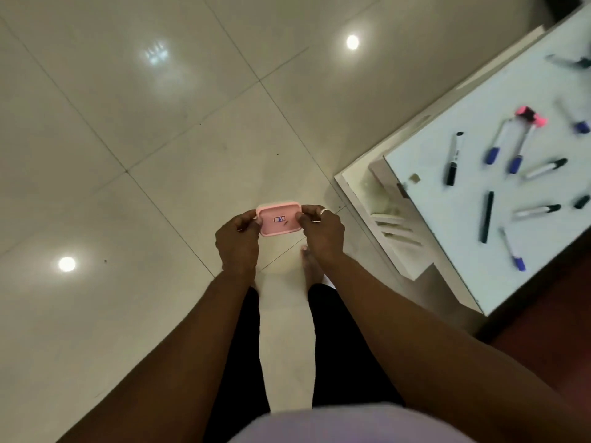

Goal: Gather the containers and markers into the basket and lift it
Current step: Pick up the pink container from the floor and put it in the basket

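Pink container (279, 220) is held above the floor (128, 123) between left grip (237, 241), pinching its left end, and right grip (323, 233), pinching its right end. Markers (453, 158) lie on the worktop (441, 219), well apart.

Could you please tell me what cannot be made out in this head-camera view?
- The basket: not in the head view at all.
- The label on the pink container: too small to read, head view; the left hand and right hand cover the container's ends.
- The markers at the right of the table: cut off by the frame edge and blurred.
- The pink object on the table: blurred, so its kind is unclear.
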